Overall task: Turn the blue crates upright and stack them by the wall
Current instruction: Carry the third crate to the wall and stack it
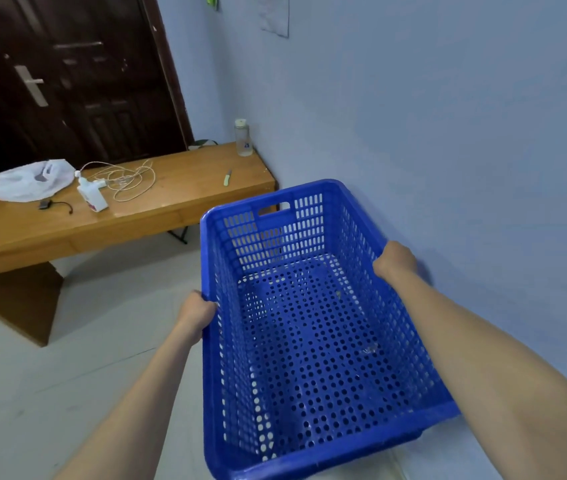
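Observation:
A blue perforated plastic crate (pixel 309 341) is upright, its open top facing me, close to the pale blue wall (pixel 448 133) on the right. My left hand (pixel 197 315) grips the crate's left long rim. On the opposite long rim my right hand (pixel 394 261) is closed over the edge. The crate is empty inside. Whether it rests on the floor or hangs in the air cannot be told. No other crate is in view.
A low wooden bench-like table (pixel 157 216) stands ahead on the left, carrying a white plastic bag (pixel 31 180), a white bottle (pixel 92 197), tangled cable (pixel 129 178), a small knife (pixel 227 177) and a clear bottle (pixel 243 138). A dark door (pixel 67 74) is behind it.

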`<state>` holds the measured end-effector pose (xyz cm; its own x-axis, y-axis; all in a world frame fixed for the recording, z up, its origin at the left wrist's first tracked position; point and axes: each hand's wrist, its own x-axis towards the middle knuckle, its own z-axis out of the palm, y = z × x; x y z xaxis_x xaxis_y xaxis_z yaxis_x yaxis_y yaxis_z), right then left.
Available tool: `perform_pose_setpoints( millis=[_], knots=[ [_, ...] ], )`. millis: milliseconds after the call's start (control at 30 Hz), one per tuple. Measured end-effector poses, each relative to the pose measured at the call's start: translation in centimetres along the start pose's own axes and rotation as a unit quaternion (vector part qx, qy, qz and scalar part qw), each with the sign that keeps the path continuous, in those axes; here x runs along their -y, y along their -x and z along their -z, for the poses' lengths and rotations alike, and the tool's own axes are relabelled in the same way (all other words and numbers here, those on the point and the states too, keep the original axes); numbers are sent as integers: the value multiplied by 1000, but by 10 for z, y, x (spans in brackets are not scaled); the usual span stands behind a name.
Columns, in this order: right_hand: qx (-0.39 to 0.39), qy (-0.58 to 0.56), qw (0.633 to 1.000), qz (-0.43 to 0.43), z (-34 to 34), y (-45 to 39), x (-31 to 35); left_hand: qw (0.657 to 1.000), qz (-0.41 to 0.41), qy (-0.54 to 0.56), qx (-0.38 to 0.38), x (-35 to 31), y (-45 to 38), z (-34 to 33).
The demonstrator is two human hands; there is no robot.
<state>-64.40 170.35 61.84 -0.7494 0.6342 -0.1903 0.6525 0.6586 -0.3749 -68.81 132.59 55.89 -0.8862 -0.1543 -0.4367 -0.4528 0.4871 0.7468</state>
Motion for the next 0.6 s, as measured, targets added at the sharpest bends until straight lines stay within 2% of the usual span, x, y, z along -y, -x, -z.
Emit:
perform_pose_setpoints(
  millis=[200,533,600],
  knots=[
    [2,38,999,-14,-16,-41,12,999,30,-9,-27,7,-5,-30],
    [50,25,998,-31,-64,-70,3,996,85,17,11,40,-29,-65],
    [74,12,997,-34,-69,-71,-6,997,70,2,20,34,-26,-73]
  ],
)
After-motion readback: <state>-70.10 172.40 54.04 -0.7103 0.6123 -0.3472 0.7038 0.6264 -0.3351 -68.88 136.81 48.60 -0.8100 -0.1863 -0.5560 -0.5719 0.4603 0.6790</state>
